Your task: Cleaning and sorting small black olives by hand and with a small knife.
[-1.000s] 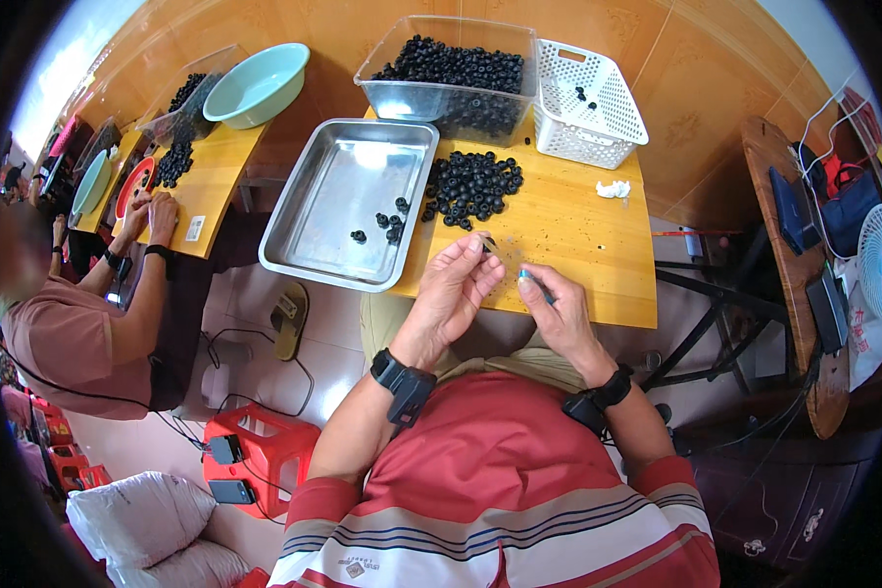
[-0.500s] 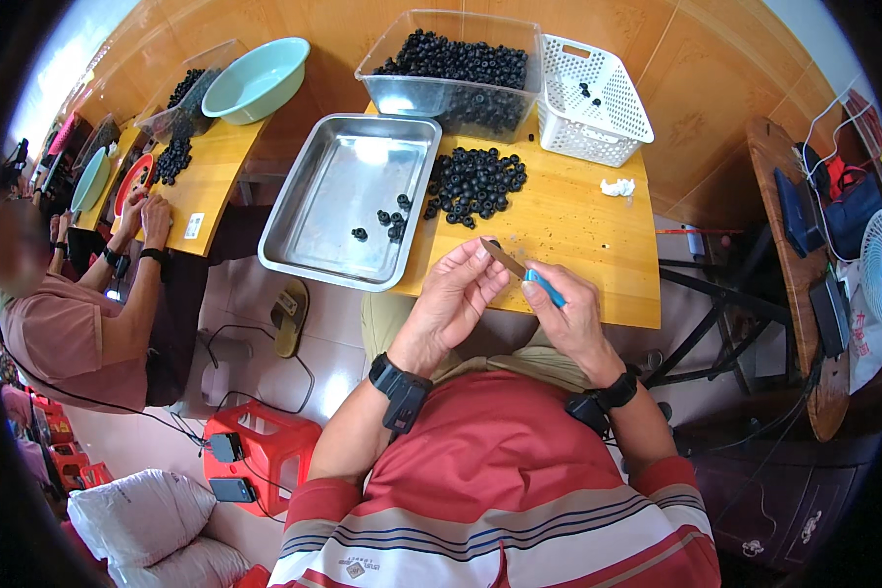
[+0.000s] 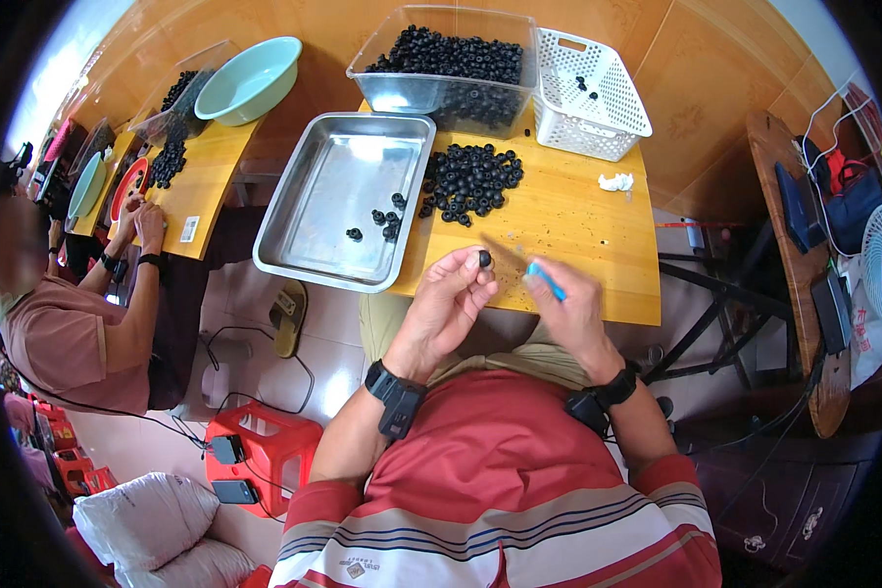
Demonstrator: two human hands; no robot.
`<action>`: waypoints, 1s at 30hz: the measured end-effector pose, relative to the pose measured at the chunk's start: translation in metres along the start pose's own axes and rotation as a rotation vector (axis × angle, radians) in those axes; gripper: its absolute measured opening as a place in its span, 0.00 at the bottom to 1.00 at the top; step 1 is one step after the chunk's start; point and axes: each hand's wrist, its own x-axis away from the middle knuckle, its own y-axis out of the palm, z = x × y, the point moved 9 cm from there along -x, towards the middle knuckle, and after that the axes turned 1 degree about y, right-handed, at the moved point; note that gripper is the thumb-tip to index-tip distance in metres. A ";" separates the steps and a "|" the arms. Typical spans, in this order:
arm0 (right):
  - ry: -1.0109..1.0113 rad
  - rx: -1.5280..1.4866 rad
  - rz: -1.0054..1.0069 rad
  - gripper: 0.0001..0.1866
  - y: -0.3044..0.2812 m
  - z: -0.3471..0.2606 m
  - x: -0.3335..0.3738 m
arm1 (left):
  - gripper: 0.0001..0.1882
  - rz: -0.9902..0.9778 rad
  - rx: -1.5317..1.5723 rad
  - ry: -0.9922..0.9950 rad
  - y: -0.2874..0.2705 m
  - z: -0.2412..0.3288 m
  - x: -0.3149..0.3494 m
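Pinched between the thumb and fingers of my left hand is a small round black part. My right hand grips the blue handle of a knife, whose thin brown blade is blurred and points toward the left, just apart from the part. Beyond my hands lies a pile of similar black parts on the yellow wooden table. Several more black parts sit in the right side of a shallow metal tray on the left.
A clear bin full of black parts stands at the back, beside a white perforated basket holding a few. Crumpled white tissue lies on the right. At left, another person works near a green basin. A red stool stands lower left.
The knife blade has swung away from the black part, and my right hand has shifted slightly right. My left hand has moved slightly left, with the part now in plain sight.
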 end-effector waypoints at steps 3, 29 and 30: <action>0.228 -0.025 0.135 0.18 -0.017 0.042 0.002 | 0.09 -0.035 0.002 -0.019 0.014 0.002 0.010; -0.011 -0.074 -0.102 0.18 0.002 -0.024 -0.005 | 0.12 -0.027 0.067 -0.042 0.003 -0.005 0.009; 0.000 -0.104 -0.093 0.19 0.002 -0.023 -0.005 | 0.12 -0.021 0.063 -0.050 0.004 -0.005 0.010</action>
